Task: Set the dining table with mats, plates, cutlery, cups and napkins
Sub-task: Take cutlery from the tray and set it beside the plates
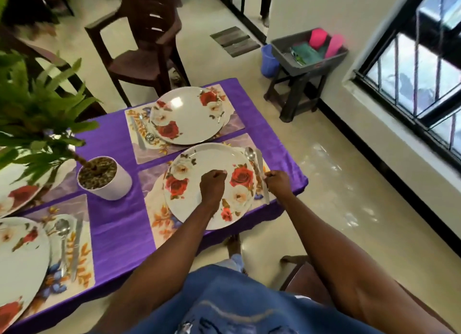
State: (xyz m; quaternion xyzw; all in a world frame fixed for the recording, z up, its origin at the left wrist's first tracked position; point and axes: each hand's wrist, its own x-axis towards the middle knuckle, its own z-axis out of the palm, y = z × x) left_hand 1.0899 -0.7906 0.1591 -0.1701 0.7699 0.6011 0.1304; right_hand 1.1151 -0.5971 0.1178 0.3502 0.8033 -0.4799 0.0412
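Observation:
A rose-patterned plate (208,186) sits on a floral mat (159,216) at the near right of the purple table (119,229). My left hand (212,185) hovers over this plate with its fingers curled, and I see nothing in it. My right hand (277,184) pinches the knife (262,169) lying right of the plate, beside a spoon (250,154). A second plate (188,115) on its mat (235,124) lies farther back with cutlery (139,134) on its left. At the near left, a third plate (20,256) has a spoon (62,236) and knife (76,249) beside it.
A potted plant (104,178) stands mid-table, its leaves covering the left side. A brown chair (144,42) is behind the table. By the wall, a grey tub (309,52) with pink cups and green cloths rests on a dark stool, beside a blue bin (269,60).

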